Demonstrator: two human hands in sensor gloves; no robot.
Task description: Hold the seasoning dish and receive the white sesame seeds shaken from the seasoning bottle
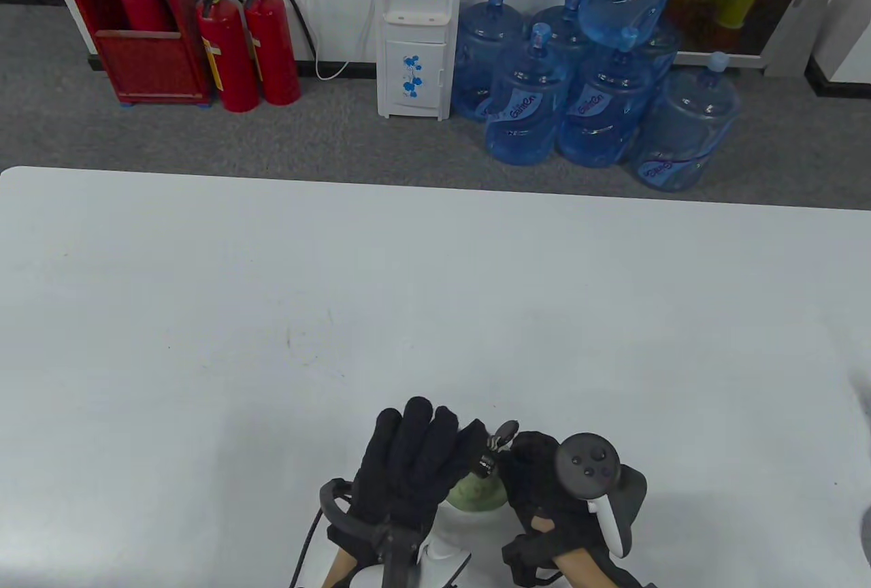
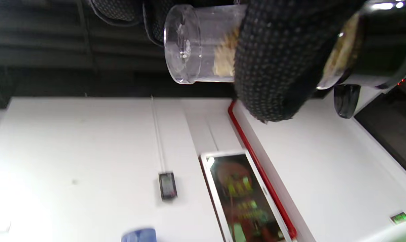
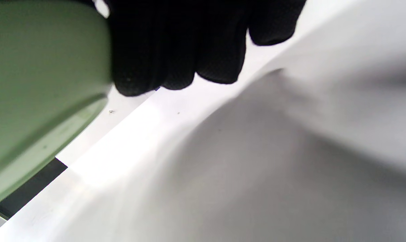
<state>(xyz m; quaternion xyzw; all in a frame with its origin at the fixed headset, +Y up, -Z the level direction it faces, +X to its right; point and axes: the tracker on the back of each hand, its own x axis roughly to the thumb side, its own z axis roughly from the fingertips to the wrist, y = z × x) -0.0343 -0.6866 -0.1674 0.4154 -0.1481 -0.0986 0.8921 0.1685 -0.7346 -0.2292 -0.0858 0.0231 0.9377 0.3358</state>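
At the near edge of the white table [image 1: 435,288], both gloved hands meet over a pale green seasoning dish [image 1: 476,494]. The left hand [image 1: 408,472] has its fingers curled round a clear seasoning bottle [image 2: 203,43], which lies tipped on its side; in the table view only the bottle's dark cap end [image 1: 497,445] pokes out past the fingertips, right above the dish. The left wrist view shows the bottle's transparent base pointing away from the palm, with a clump of white sesame seeds [image 2: 225,55] sitting inside against the wall, and a gloved finger [image 2: 277,60] wrapped across the barrel.

The right hand [image 1: 544,486] holds the dish from its right side, a tracker [image 1: 592,472] strapped to its back. In the right wrist view its fingers [image 3: 176,43] curl down against the green rim of the dish [image 3: 38,84], so the grip is a closed one on the dish's edge; the thumb cannot be made out. The dish appears raised a little off the table there, though how far cannot be told. Whether seeds have landed in the dish is not visible, since the hands hide most of its bowl.

Beyond the table, on the grey floor, stand a white water dispenser [image 1: 416,23], a cluster of blue water jugs [image 1: 592,91], two red fire extinguishers [image 1: 248,47] and a red extinguisher cabinet [image 1: 129,16]
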